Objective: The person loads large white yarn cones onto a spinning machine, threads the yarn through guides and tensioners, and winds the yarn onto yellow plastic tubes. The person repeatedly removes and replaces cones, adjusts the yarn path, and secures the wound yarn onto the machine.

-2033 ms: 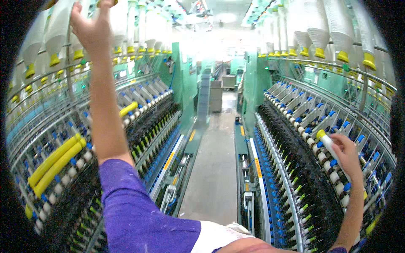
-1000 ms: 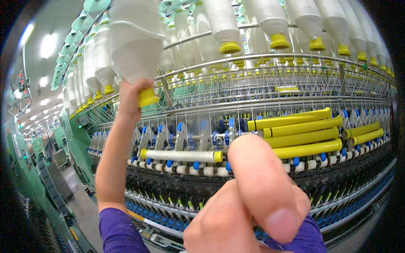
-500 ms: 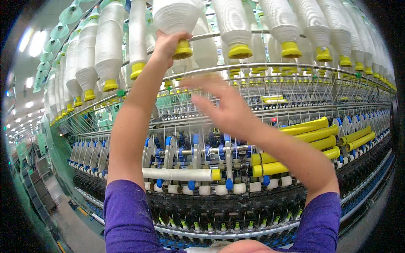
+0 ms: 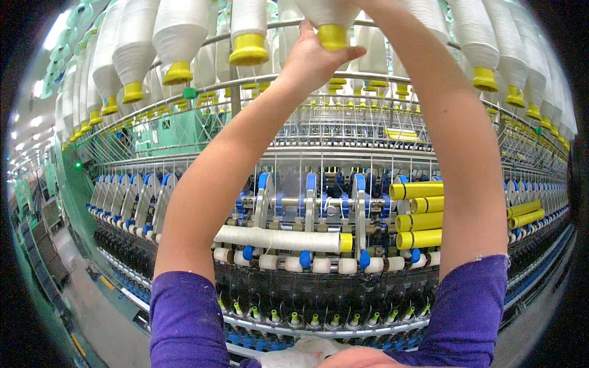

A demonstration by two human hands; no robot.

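Overhead hangs a white roving bobbin (image 4: pixel 328 8) with a yellow lower end (image 4: pixel 332 38), upright and cut off by the top edge of the picture. My left hand (image 4: pixel 314 60) reaches up and grips that yellow end from below, its thumb and a finger showing on either side. My right arm is raised too. Its hand (image 4: pixel 379 5) is at the top edge, close against the bobbin's white side, and its fingers are out of sight. Similar bobbins hang beside it, among them one with a wide yellow end (image 4: pixel 249 50) to the left.
Below lies a white wound bobbin (image 4: pixel 288 238) across the spinning frame, its yellow end to the right. Several bare yellow tubes (image 4: pixel 419 239) are stacked beyond my right forearm. Metal rails (image 4: pixel 270 78) run under the hanging bobbins. An aisle (image 4: pixel 80 270) stretches away on the left.
My right hand has risen from in front of the frame to the hanging bobbin. My left hand still grips a bobbin's yellow end, now farther right in the picture; the whole view has shifted.
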